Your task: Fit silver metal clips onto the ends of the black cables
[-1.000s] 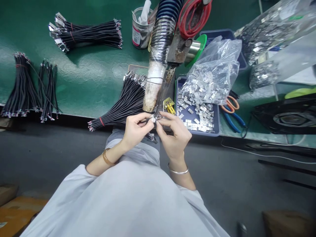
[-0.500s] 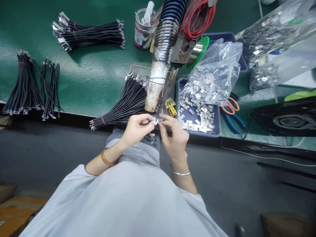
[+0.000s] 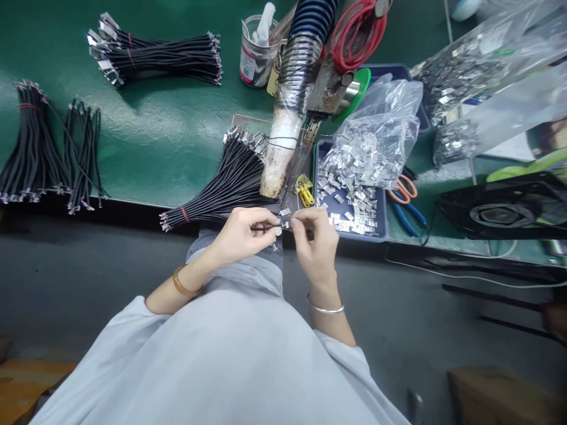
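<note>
My left hand [image 3: 243, 233] pinches a thin black cable [image 3: 262, 228], whose end points to the right. At that end is a small silvery metal connector [image 3: 286, 225], just past my left fingertips. My right hand [image 3: 318, 236] is closed at the thumb and fingertips beside the connector, and what lies between these fingers is too small to tell. Above the fingers, another small metal connector piece [image 3: 284, 212] shows at the bench edge. Behind my left hand lies a bundle of black cables [image 3: 212, 192] with a red tie and metal connectors at its far end.
A blue tray [image 3: 381, 230] of loose metal connector shells stands to the right, with a plastic bag [image 3: 394, 118] on it. A ducted hose [image 3: 283, 136] hangs above the work. Yellow clippers [image 3: 305, 193], orange-and-blue-handled pliers [image 3: 408, 218] and more cable bundles [image 3: 163, 59] lie on the bench.
My fingertips have drawn slightly apart, and the black cable and its connector now show between them. The view has shifted a little to the right.
</note>
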Demonstrator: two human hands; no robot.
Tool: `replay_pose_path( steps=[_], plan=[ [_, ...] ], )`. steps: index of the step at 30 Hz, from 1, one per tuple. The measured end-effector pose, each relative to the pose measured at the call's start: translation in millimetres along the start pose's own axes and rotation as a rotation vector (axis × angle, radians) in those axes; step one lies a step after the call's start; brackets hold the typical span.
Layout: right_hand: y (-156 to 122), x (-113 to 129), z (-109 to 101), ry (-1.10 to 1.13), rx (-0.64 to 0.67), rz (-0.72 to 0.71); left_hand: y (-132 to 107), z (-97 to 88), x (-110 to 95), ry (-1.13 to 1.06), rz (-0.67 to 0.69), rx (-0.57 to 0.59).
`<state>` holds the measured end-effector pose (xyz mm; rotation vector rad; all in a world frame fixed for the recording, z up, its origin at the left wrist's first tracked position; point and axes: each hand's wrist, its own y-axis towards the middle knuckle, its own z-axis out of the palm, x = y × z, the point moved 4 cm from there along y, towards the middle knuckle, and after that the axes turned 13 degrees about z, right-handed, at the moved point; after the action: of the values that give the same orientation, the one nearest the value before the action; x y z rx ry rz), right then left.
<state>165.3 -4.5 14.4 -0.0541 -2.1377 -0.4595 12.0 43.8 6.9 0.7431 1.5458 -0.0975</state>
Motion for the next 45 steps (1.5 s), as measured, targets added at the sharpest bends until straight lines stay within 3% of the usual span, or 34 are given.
replay_pose_path(
  steps=[2,4,7,12,19,21,23,26,28,32,35,39,45],
  plan=[
    [-3.2,7.5,0.5,-0.139,-0.062,-0.186,-0.9,1.6,6.1,-0.119,-0.116,0.023],
    [-6.4,13.5,-0.4,-0.212,-0.118,-0.256,-1.6,2.5,9.6,-0.18,-0.17,0.009],
    [-9.9,19.5,-3.7,-0.229,-0.158,-0.197,-2.8,2.7,10.4,-0.124,-0.139,-0.055],
    [-13.8,22.4,2.6,-0.225,-0.057,-0.16,-6.3,6.1,11.4,0.009,-0.087,-0.08],
    [-11.2,8.0,10.0,-0.028,0.015,0.09,-5.2,6.7,15.2,-0.197,-0.177,-0.096],
    [-13.4,4.4,7.4,0.057,-0.045,0.164,-4.1,5.7,15.4,-0.238,-0.203,-0.115],
    [-16.8,1.9,0.6,0.121,-0.192,0.201,-3.3,4.9,15.8,-0.28,-0.22,-0.154],
    [-21.5,2.1,-10.4,0.216,-0.419,0.137,-2.8,3.9,17.1,-0.302,-0.238,-0.236],
    [-21.7,1.2,-13.0,0.254,-0.467,0.111,-2.5,3.8,17.6,-0.293,-0.244,-0.277],
    [-15.4,-1.9,-5.6,0.147,-0.314,0.135,-0.6,4.9,16.2,-0.246,-0.228,-0.31],
    [-11.0,1.4,1.8,0.024,-0.191,0.047,1.8,6.0,14.3,-0.194,-0.202,-0.325],
    [-6.9,6.1,4.3,-0.075,-0.197,-0.054,5.1,7.0,13.4,-0.123,-0.196,-0.342],
    [-1.5,8.1,5.5,-0.083,-0.186,-0.067,6.8,5.8,11.8,-0.073,-0.204,-0.363]
  ],
)
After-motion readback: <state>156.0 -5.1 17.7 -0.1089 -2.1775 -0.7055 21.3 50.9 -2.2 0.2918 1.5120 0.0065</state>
